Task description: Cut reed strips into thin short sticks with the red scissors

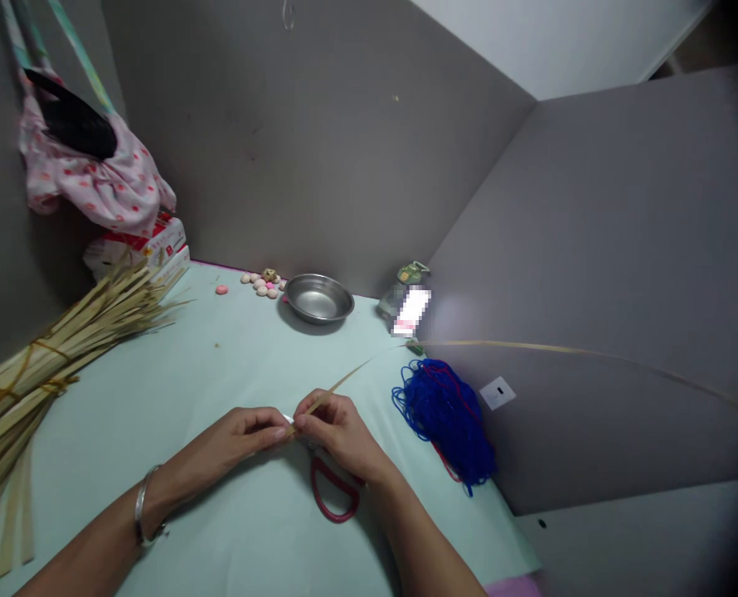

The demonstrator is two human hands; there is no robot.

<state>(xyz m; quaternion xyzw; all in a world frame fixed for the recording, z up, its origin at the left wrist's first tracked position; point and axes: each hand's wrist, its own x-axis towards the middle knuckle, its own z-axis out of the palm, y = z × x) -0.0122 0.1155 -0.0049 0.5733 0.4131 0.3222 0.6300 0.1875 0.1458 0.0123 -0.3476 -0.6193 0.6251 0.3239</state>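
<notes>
Near the middle of the table, my left hand (250, 431) and my right hand (337, 427) meet, thumbs and forefingers pinched on a long, thin straw strip (349, 376). From my right fingers the strip runs up to the right, then arcs across in front of the grey panel to the right edge. A small white thing (288, 419) shows between the fingertips; its kind is unclear. Partly under my right hand lies a pair of scissors with red handles (335, 495); the blades are mostly hidden.
A tied bundle of straw strips (64, 356) lies at the left. Along the back stand a steel bowl (319, 300) and several pinkish pebble-like pieces (262, 286). A heap of blue cord (444, 419) lies right, below a blurred bright phone-like screen (411, 311). Grey panels enclose the table.
</notes>
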